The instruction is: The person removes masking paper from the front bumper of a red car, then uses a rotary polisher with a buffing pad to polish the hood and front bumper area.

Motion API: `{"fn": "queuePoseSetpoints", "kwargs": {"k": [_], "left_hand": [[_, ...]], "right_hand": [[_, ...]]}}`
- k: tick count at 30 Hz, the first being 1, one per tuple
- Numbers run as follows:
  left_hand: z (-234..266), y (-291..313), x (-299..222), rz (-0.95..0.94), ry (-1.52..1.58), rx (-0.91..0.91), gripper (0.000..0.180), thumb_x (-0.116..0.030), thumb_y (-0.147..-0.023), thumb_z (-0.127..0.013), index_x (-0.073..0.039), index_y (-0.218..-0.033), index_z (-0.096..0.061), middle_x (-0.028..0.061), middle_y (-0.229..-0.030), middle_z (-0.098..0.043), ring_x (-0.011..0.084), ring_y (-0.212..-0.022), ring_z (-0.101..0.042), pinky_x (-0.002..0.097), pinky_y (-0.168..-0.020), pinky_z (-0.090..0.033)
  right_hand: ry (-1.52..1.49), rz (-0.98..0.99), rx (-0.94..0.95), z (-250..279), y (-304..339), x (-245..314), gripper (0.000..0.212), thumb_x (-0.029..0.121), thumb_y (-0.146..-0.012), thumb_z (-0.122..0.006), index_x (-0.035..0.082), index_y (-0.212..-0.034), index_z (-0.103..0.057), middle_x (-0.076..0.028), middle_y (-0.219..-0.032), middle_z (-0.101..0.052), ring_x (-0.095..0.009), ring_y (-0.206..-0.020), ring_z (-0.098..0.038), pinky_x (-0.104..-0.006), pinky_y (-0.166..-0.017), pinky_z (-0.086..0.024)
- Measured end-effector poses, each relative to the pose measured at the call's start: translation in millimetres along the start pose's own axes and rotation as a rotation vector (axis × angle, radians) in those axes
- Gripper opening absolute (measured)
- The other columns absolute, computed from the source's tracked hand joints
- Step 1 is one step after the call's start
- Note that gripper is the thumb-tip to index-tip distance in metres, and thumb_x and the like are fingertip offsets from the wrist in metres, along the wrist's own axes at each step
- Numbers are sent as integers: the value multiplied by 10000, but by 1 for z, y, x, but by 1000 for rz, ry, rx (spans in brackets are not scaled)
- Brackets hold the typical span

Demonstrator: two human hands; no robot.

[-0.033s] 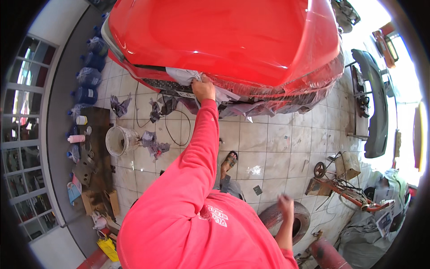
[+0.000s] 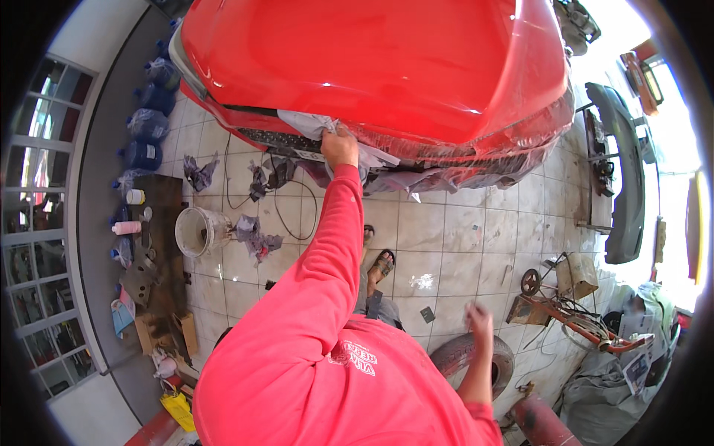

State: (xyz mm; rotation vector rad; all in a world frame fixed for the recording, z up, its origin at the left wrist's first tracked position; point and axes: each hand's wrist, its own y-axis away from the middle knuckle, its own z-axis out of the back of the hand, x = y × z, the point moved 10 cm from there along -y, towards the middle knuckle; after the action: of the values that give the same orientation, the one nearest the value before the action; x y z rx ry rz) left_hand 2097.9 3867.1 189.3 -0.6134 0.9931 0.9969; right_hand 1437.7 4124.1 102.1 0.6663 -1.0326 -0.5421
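Extends the left arm (image 2: 343,215) forward from the shoulder (image 2: 245,379), with the elbow nearly straight. Sets the left hand (image 2: 340,146) at full reach, back uppermost, with the fingers (image 2: 326,141) bent and closed. Holds the right arm (image 2: 477,375) apart at the right side, forearm bare. Raises the right hand (image 2: 480,320), apparently with loosely curled fingers; blurred, so difficult to confirm.

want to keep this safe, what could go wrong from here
The pale sheet at the left hand might tear if tugged. The cable looped on the floor near the feet could snag a step. The tire at the person's right might trip them.
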Motion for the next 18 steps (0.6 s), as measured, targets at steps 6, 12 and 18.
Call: {"fn": "queuePoseSetpoints", "kwargs": {"k": [6, 12, 18], "left_hand": [[9, 11, 32, -304, -190, 513, 318, -249, -953, -649, 62, -998, -694, 340, -912, -694, 519, -877, -675, 566, -793, -528], [28, 233, 53, -10, 92, 1267, 389, -331, -972, -701, 14, -1152, -706, 263, -1053, -730, 424, -1014, -708, 448, -920, -539], [53, 123, 126, 163, 184, 1305, 228, -226, -934, -750, -64, -1094, -763, 35, -1015, -742, 166, -1012, -686, 304, -940, -522]], "right_hand": [[-282, 155, 416, -198, -103, 332, 853, 535, -979, -699, 37, -1599, -390, -112, -1545, -527, -285, -1363, -549, -454, -1037, -498], [487, 403, 427, -381, -81, 415, 722, 466, -928, -713, -67, -1391, -562, -312, -1347, -632, -427, -1245, -633, -499, -995, -525], [681, 579, 223, -314, -107, 339, 397, 367, -934, -649, -15, -980, -747, -340, -959, -702, -502, -974, -695, -544, -841, -541]]}}
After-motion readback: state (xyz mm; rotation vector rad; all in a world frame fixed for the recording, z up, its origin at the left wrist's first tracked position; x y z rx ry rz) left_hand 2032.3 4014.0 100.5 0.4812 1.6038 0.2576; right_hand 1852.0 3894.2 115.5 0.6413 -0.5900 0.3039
